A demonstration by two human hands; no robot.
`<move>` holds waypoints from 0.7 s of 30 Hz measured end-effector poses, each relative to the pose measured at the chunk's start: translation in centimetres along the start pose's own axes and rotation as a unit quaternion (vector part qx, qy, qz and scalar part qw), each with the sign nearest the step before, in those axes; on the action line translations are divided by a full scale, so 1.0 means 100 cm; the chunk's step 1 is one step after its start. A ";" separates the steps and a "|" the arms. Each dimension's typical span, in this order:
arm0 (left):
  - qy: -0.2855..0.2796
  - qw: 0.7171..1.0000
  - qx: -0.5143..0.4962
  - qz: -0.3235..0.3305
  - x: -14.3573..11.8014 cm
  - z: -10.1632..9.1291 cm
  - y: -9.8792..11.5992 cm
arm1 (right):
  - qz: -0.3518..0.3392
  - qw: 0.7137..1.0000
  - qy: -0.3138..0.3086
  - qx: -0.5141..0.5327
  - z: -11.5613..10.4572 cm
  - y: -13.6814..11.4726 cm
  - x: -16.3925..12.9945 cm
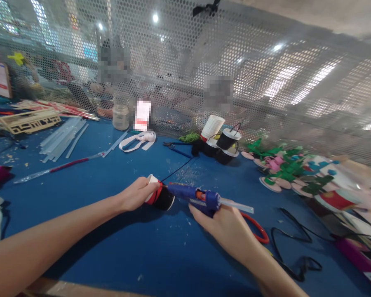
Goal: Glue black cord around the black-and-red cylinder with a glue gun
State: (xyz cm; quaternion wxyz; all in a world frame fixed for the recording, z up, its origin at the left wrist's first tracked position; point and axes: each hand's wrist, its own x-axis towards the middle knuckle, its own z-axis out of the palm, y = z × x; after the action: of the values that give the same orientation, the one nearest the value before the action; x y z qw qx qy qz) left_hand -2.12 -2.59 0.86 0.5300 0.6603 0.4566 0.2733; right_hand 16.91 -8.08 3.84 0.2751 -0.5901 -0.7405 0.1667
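My left hand (pixel 138 194) grips a small paper cup (pixel 160 197) lying on its side on the blue table; the cup is white at the rim, with a red band and black wrap. My right hand (pixel 225 227) holds a blue hot glue gun (pixel 194 196), a clear glue stick poking out of its back. The gun's nozzle points left and touches the cup near the red band. A black cord trails away from the cup toward the back.
Finished black-wrapped cups and a white cup (pixel 212 126) stand at the back centre. Clear glue sticks (pixel 62 138) lie far left, felt flowers (pixel 281 169) at right. A black cable (pixel 293 243) and a red loop (pixel 259 229) lie by my right wrist. Perforated mesh screen (pixel 235 74) closes the back.
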 end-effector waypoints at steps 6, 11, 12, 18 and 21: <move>0.004 1.000 -0.003 0.006 0.000 0.001 0.001 | 0.008 1.000 -0.007 0.000 0.000 0.001 -0.001; 0.003 1.000 0.007 0.002 -0.002 0.002 0.005 | -0.008 1.000 -0.002 -0.002 0.001 0.004 -0.003; 0.002 1.000 0.006 0.002 -0.002 0.001 0.005 | -0.010 1.000 -0.007 0.001 0.001 0.004 -0.004; -0.008 1.000 -0.014 0.008 0.000 0.001 0.000 | -0.049 0.998 -0.037 0.004 -0.004 -0.005 -0.010; -0.009 1.000 -0.020 0.007 0.001 0.001 -0.001 | -0.063 0.997 -0.049 0.000 -0.005 -0.008 -0.012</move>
State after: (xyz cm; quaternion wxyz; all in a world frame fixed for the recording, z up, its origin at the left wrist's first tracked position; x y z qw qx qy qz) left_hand -2.01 -2.59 0.68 0.5454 0.6551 0.4416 0.2801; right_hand 16.72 -9.47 4.43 0.2480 -0.5337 -0.7887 0.1775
